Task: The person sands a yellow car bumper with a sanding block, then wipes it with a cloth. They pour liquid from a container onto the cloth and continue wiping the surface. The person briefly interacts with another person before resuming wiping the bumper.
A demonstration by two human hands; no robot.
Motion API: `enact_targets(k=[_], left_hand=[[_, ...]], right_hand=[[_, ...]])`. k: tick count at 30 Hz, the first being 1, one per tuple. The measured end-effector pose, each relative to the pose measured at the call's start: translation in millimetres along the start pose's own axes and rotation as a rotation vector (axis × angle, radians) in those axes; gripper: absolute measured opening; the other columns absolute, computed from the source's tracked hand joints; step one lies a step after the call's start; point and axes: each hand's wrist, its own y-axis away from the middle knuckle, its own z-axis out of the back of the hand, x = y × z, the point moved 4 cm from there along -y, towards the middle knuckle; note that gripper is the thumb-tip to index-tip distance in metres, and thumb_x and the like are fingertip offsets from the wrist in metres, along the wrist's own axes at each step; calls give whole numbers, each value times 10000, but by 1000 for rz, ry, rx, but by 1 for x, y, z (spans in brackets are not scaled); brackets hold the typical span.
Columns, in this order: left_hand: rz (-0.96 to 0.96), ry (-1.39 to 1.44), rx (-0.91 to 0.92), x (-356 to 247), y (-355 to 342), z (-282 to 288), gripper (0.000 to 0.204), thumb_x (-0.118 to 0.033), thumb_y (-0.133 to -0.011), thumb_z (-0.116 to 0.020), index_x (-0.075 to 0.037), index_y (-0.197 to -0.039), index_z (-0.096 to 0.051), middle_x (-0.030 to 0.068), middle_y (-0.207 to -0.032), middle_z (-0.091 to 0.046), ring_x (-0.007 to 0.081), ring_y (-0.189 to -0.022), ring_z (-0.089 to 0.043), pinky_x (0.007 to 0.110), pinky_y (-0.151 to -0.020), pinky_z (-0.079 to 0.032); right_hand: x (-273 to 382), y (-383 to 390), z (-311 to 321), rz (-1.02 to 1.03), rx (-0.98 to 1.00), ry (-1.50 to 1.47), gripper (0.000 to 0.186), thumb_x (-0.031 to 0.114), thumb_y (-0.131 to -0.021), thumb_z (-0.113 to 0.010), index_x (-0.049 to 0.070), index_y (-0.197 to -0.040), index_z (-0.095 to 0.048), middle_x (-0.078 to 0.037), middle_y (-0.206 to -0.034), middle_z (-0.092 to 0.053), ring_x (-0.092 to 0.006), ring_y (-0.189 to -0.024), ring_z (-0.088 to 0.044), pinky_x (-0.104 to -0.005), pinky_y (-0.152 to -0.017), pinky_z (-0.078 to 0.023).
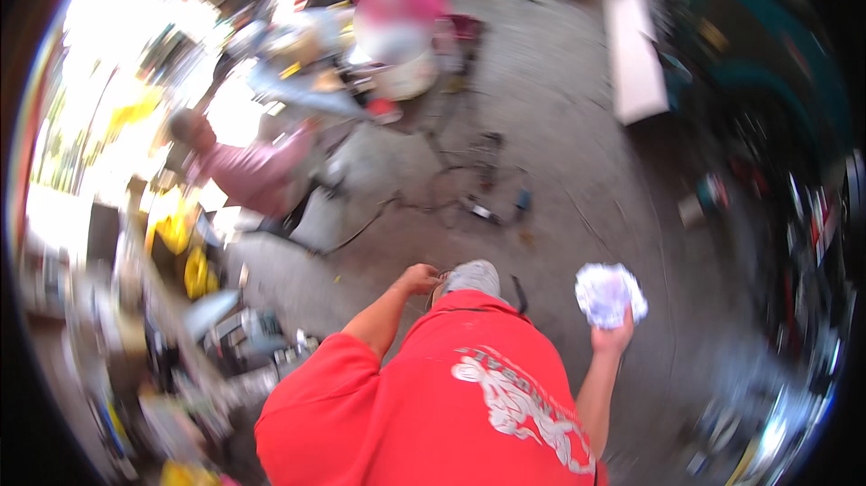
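My right hand (613, 338) is out to the right, closed on a crumpled white sheet (595, 292). The sheet has a faint pinkish middle; motion blur hides whether it is paper, plastic or cloth. Beside my body, at the left front of my red shirt (424, 387), my left hand (418, 279) has its fingers curled in. Whether something thin lies in them I cannot make out. Just right of that hand a grey patterned piece of clothing (476, 279) shows beyond the shirt.
Cables (397, 203) and a small blue-ended tool (521, 200) lie on the concrete floor. A person in a pink shirt (248, 170) is low at the left. A long white box (634, 57) stands beside a dark green vehicle (767, 44). Yellow bags (176, 224) and clutter line the left.
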Motion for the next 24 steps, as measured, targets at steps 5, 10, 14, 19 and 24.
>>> enact_targets(k=[5, 10, 14, 19, 24], left_hand=[[-245, -239, 219, -82, -46, -23, 384, -330, -951, -694, -56, -1214, -747, 154, -891, -780, 292, -777, -760, 459, -710, -609], [-416, -679, 599, -166, -106, -48, 341, -202, -929, -720, -53, -1233, -754, 138, -949, -790, 298, -812, -776, 449, -656, -616], [-632, -803, 763, -268, -200, -73, 196, -100, -904, -706, -18, -1067, -778, 132, -857, -759, 259, -696, -740, 408, -562, -577], [-74, -729, 661, -435, -305, -163, 83, -51, -866, -695, -27, -898, -768, 98, -737, -725, 197, -539, -658, 351, -457, -492], [-329, -737, 708, -676, -327, -338, 398, -451, -964, -791, -70, -1075, -761, 28, -836, -732, 149, -639, -655, 332, -539, -512]], right_hand=[[61, 0, 33, 137, -25, -277, 493, 326, -1094, -527, 90, -1526, -545, -94, -1516, -628, -304, -1385, -600, -538, -1229, -414], [116, 2, 92, 396, -291, -355, 487, 296, -1122, -473, 75, -1554, -506, -98, -1535, -609, -308, -1423, -570, -500, -1229, -417], [146, 16, 130, 578, -316, -464, 475, 315, -1098, -546, 60, -1498, -549, -118, -1474, -643, -321, -1352, -620, -506, -1174, -470], [202, 53, 123, 735, -399, -576, 494, 341, -1118, -438, 64, -1514, -541, -138, -1513, -620, -350, -1375, -603, -545, -1188, -452], [267, 60, 82, 795, -355, -700, 538, 365, -1131, -390, 58, -1561, -489, -135, -1552, -589, -342, -1425, -563, -526, -1227, -415]])
